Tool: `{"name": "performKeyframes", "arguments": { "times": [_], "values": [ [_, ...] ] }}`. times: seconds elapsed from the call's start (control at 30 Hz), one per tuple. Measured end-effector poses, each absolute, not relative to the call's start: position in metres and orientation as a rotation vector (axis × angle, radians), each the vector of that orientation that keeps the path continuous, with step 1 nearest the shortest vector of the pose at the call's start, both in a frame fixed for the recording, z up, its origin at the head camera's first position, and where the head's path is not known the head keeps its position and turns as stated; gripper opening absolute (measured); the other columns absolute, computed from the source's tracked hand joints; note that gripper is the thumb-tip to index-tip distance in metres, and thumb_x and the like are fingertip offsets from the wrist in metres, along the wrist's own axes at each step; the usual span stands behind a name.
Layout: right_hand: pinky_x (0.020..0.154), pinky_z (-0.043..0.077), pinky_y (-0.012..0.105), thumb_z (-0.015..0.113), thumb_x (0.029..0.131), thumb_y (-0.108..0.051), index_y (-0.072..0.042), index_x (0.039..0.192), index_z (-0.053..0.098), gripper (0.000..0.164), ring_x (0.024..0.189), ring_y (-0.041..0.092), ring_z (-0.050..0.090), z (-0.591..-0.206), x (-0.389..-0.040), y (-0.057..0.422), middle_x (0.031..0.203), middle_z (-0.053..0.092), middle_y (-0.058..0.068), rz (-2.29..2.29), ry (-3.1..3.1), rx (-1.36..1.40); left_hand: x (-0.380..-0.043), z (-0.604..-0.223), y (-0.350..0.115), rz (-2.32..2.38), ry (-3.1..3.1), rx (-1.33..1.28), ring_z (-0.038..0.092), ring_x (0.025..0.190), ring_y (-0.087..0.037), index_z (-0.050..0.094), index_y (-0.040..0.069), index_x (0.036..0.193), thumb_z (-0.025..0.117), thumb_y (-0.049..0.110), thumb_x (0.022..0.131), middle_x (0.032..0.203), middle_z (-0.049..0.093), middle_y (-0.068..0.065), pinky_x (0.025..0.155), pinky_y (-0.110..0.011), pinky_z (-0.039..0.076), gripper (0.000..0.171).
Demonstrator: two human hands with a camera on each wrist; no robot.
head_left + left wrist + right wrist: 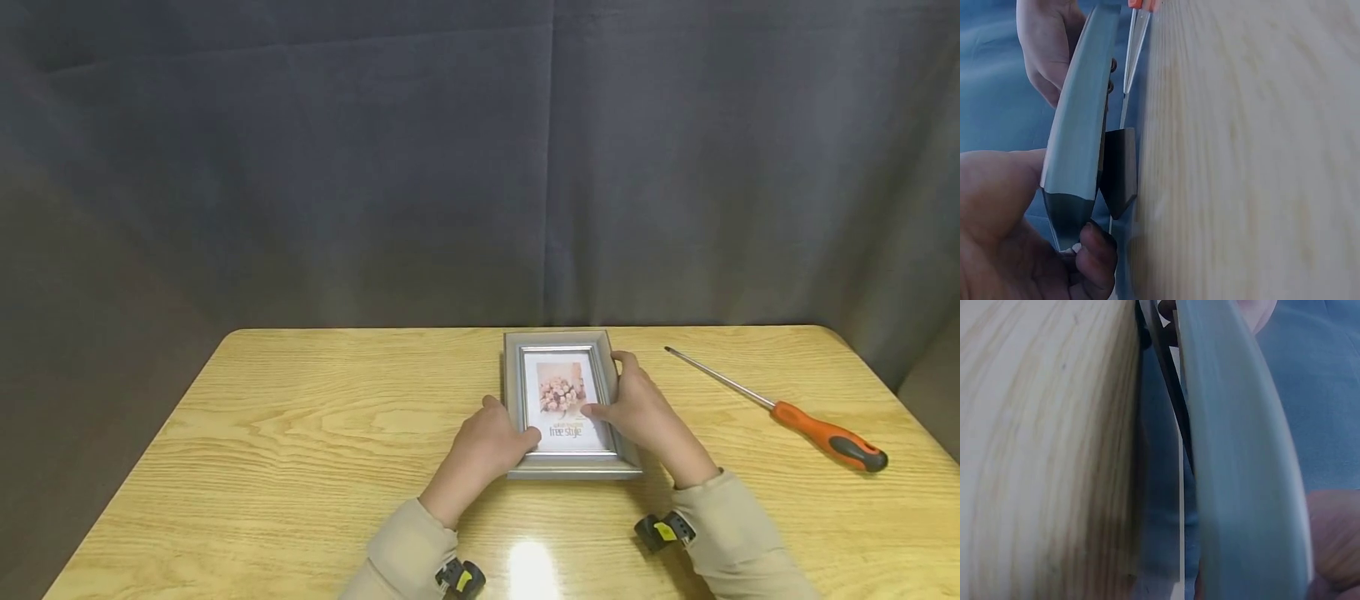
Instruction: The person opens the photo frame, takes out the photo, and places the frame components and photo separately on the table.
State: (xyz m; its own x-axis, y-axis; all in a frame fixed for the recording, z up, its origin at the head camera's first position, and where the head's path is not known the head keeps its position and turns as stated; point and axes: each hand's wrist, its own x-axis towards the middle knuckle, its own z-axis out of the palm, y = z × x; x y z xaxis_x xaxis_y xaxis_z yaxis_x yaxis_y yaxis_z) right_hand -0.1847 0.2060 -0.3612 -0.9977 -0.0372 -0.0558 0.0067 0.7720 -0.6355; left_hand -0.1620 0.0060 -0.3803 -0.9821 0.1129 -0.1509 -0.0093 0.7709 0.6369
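A silver picture frame with a flower print behind its pane is held face up, low over the table. My left hand grips its left side near the front corner, thumb on the face and fingers underneath. On the opposite side my right hand holds the edge, its thumb over the print. In the left wrist view a dark stand juts from the back of the frame towards the tabletop. The right wrist view shows the frame's side close up, raised off the wood; most of the right hand is hidden there.
A screwdriver with an orange and black handle lies on the table at the right, tip pointing to the back. The wooden table ends at a dark grey curtain behind it.
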Motion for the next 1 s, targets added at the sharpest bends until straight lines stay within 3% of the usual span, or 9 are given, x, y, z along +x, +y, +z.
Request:
{"name": "performKeyframes", "arguments": {
  "times": [0.13,0.47,0.7,0.9,1.0],
  "values": [
    [0.099,0.042,0.062,0.074,0.077,-0.018,0.012,0.142,0.014,0.093,0.117,0.05,0.045,-0.3612,-0.1861,0.2063,0.128,0.044,0.043,-1.032,2.893,-0.01,-0.163,-0.3806,0.0076,0.993,2.792,0.07,0.057,0.067,-0.027,0.032,-0.023,0.132,0.063,0.032,0.075,0.091,0.067,-0.029,0.059,-0.041,0.054,0.086],
    [0.099,0.042,0.062,0.073,0.078,-0.017,0.012,0.14,0.017,0.088,0.119,0.05,0.043,-0.3587,-0.1871,0.2072,0.132,0.041,0.043,-1.02,2.894,-0.018,-0.1629,-0.3808,0.0114,0.99,2.784,0.066,0.057,0.065,-0.026,0.036,-0.022,0.129,0.064,0.033,0.076,0.089,0.067,-0.028,0.056,-0.039,0.054,0.082],
    [0.099,0.042,0.062,0.074,0.076,-0.011,0.013,0.139,0.017,0.089,0.119,0.051,0.043,-0.356,-0.1851,0.211,0.13,0.042,0.044,-1.0,2.889,-0.09,-0.1628,-0.3807,0.0111,0.976,2.786,0.076,0.062,0.072,-0.028,0.03,-0.02,0.136,0.063,0.046,0.08,0.105,0.067,-0.034,0.068,-0.045,0.058,0.092],
    [0.1,0.04,0.063,0.073,0.073,-0.004,0.014,0.138,0.018,0.087,0.117,0.051,0.043,-0.3561,-0.1812,0.2102,0.127,0.043,0.044,-1.021,2.905,-0.106,-0.16,-0.3825,0.0111,1.106,2.705,0.072,0.056,0.059,-0.02,0.041,-0.019,0.129,0.066,0.042,0.077,0.084,0.067,-0.02,0.045,-0.029,0.048,0.084],
    [0.098,0.042,0.062,0.072,0.071,-0.001,0.014,0.137,0.019,0.086,0.115,0.049,0.045,-0.3585,-0.18,0.2076,0.127,0.043,0.043,-1.034,2.928,-0.107,-0.1592,-0.3833,0.0108,1.148,2.703,0.079,0.056,0.06,-0.02,0.04,-0.02,0.128,0.066,0.035,0.075,0.081,0.064,-0.018,0.045,-0.027,0.048,0.081]
  ]
}}
